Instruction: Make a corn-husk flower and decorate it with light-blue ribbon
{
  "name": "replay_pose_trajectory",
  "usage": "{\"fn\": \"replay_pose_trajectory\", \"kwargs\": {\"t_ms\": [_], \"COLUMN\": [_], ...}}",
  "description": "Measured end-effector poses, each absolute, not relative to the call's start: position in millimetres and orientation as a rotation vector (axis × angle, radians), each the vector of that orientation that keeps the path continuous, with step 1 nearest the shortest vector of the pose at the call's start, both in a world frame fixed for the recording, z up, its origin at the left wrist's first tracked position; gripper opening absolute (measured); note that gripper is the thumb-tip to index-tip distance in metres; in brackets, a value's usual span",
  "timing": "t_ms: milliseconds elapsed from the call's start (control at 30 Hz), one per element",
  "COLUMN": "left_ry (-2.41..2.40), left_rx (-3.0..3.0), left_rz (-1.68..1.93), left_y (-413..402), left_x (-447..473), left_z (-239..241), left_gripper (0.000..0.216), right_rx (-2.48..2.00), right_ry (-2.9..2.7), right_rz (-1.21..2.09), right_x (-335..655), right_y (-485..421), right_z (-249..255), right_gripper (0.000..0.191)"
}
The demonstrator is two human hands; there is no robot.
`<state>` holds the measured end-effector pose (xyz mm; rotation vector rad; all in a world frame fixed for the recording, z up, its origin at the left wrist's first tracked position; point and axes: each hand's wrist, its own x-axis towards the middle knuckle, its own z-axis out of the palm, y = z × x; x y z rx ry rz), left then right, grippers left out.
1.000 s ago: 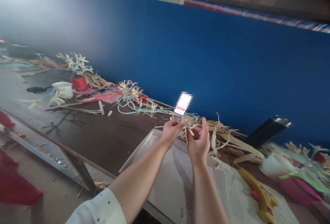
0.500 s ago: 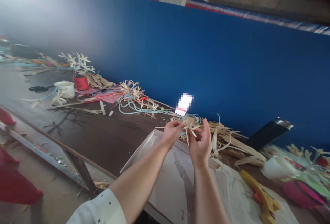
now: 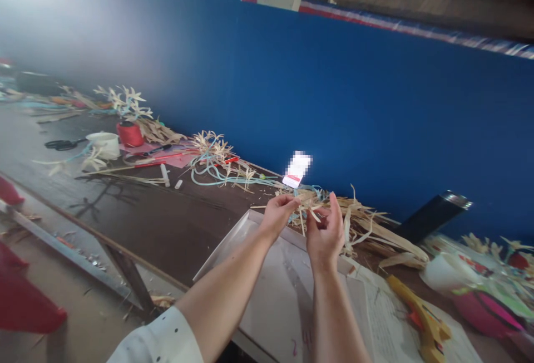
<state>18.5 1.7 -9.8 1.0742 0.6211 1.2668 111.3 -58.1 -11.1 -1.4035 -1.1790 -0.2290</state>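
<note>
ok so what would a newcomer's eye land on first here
Likely the big blue panel behind the table, then the bright, pixelated rectangle before it. Below that, the left hand and right hand meet at pale strips. At lower right, a yellow gun-shaped tool lies on paper.

On my feed I have a small splay of pale strips (image 3: 307,205), straw-coloured and narrow, towards four o'clock from mid-view. My left hand (image 3: 280,214) pinches it from nine o'clock; my right hand (image 3: 327,232) sits at its four o'clock. One strip points to six, another towards five; its centre is too blurred for me.
</note>
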Motion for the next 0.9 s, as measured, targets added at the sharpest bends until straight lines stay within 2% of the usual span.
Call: {"fn": "replay_pose_trajectory", "kwargs": {"t_ms": [400,900], "left_ry": [0.684,0.744], "left_rx": [1.077,1.241], "left_rz": [1.355,1.3], "left_y": [8.8,12.1], "left_x": [19.5,23.3], "left_z": [-18.9,-20.8], "left_gripper": [0.042,0.031], "right_rx": [-1.379,-1.346], "right_ry": [-1.12,-0.932], "right_rz": [-0.334,-0.155], "right_x": [110.6,119.2], "right_y": [-59.4,-56.9], "right_z": [-8.6,-5.2], "right_gripper": [0.063,0.067]}}
